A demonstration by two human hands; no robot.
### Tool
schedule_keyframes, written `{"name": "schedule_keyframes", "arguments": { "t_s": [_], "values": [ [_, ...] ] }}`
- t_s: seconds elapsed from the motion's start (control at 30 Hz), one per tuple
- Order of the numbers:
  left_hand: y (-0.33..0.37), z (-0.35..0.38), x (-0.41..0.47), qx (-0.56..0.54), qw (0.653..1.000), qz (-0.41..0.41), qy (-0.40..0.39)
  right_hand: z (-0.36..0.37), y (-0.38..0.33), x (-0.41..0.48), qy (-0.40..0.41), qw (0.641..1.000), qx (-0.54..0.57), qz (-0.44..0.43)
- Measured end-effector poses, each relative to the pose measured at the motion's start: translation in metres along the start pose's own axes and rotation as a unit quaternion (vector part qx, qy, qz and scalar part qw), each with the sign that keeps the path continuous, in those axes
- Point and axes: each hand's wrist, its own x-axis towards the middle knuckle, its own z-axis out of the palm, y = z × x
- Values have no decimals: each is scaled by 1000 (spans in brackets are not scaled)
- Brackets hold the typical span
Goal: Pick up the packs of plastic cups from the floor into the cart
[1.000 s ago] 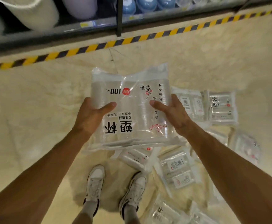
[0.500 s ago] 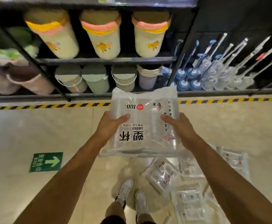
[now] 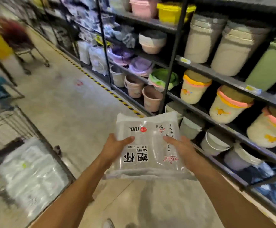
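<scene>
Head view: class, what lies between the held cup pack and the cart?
Bare floor separates the cup pack from the cart, shown in the head view.

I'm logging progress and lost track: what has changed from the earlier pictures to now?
The pack of cups has been carried up and away from the pile on the floor, now out of view, toward the cart at the left, which holds other packs. Unchanged: the left hand and right hand still grip its two sides, thumbs on top.

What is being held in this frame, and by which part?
A pack of cups, held in both hands: the left hand grips its left edge, the right hand its right edge, thumbs on top.
</scene>
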Motion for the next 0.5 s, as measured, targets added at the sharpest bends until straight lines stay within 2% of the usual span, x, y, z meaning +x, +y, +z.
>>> {"name": "schedule_keyframes", "arguments": {
  "t_s": [0.13, 0.23, 0.43, 0.5],
  "values": [
    [-44, -126, -23, -49, 994, -21, 97, 126, 6, 44, -92, 992, -81, -21],
    [-73, -204, -46, -76, 983, -14, 165, 227, -10, 25, -175, 976, -128, -10],
    [-142, -326, -74, -132, 960, -41, 245, 382, 18, 30, -245, 950, -191, -25],
    [-163, -357, -80, -144, 956, -52, 251, 421, 36, 32, -264, 942, -206, -14]
  ]
}}
